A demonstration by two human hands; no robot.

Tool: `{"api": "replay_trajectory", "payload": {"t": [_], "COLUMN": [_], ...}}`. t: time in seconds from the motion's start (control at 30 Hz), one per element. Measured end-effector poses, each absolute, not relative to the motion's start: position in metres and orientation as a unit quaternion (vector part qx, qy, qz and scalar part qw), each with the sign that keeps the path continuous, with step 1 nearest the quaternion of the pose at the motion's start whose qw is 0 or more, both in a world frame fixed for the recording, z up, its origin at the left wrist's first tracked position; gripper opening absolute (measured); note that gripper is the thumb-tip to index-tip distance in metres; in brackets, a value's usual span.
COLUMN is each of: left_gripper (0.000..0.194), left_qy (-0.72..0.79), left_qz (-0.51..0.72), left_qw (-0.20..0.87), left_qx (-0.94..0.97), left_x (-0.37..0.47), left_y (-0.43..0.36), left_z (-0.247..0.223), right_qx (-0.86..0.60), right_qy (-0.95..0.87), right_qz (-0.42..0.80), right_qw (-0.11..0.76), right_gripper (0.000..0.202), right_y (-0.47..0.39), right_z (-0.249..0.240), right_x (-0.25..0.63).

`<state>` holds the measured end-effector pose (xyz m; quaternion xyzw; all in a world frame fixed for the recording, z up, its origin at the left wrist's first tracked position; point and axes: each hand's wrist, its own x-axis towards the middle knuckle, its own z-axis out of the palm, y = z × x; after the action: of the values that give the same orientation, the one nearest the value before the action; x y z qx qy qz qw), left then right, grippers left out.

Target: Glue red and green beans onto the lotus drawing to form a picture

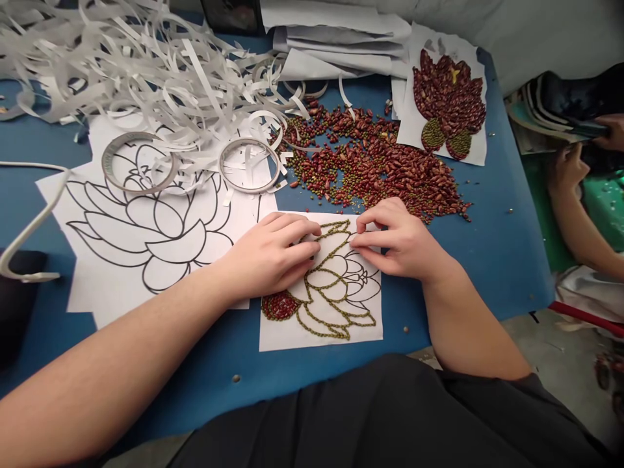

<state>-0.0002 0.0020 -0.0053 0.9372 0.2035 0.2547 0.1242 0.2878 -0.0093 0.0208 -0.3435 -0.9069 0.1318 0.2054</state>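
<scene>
A white sheet with a flower drawing (364, 330) lies in front of me. Green beans trace many of its outlines, and a round patch of dark red beans (281, 305) fills one part at its left. My left hand (281, 250) rests on the sheet's left side, fingers stretched over the drawing and nothing visible in them. At the upper right of the drawing, my right hand (390, 239) has its thumb and fingertips pinched together close to the paper. Whatever they hold is too small to make out. Just beyond the sheet spreads a pile of mixed red and green beans (390, 166).
Two tape rolls (249, 165) and tangled white strips (160, 65) lie on more printed flower sheets (117, 227). A bean-covered flower picture (448, 97) is at the table's (507, 260) back right. A white cable (34, 221) runs at left. Another person's arm (580, 208) shows at right.
</scene>
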Motion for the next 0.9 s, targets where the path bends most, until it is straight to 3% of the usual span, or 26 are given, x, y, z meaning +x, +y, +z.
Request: {"api": "replay_trajectory", "payload": {"t": [0.9], "left_gripper": [0.014], "left_qy": [0.203], "left_qz": [0.249], "left_qw": [0.131], "left_qx": [0.938], "left_x": [-0.0007], "left_y": [0.0022], "left_z": [-0.0048], "right_qx": [-0.334], "right_qy": [-0.925], "right_qz": [0.06], "right_qw": [0.171], "right_gripper": [0.011], "right_y": [-0.0146], "right_z": [0.0221], "right_x": [0.2854]}}
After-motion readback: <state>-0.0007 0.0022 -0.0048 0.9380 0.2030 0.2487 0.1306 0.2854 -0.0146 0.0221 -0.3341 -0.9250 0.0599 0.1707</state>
